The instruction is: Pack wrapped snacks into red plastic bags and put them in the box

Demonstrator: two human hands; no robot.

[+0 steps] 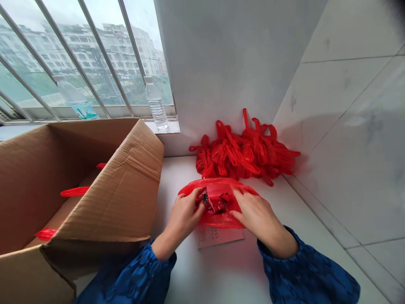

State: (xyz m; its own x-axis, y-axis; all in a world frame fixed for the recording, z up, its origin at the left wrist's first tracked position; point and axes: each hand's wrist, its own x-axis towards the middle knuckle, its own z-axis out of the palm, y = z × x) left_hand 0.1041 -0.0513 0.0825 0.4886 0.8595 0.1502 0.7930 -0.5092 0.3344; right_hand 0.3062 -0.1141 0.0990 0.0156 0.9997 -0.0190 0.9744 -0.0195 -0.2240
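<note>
Both my hands are in the mouth of a red plastic bag (218,221), which sits mid-width on the white tabletop (215,280), nearer the far edge than to me. The bag gapes toward me, its rim a wide oval. Inside: red-wrapped packets (221,204), one marked with a black character; most of the print is too small to read.

Left hand (185,213): over the bag's left rim, thumb and fingers curved around a small gap by the marked packet. Cannot tell whether I am pinching it. Right hand (255,211): over the right rim, thumb and fingers spread apart within the opening; the fingertips are partly lost against the red film. The hands are well apart, packets between them. Blue sleeves (131,276) to both wrists.

Under the bag's near side, a pink printed card (221,241) lies flat, partly covered.

Just beyond the bag, a heap of red plastic bags (242,154), handles sticking up, lies along the tabletop's far edge, toward its far right corner. Left of my work, an open cardboard box (117,194); red plastic strips (74,192) show inside. Past it, on the windowsill (172,126), a clear plastic bottle (155,105) with a white cap.
</note>
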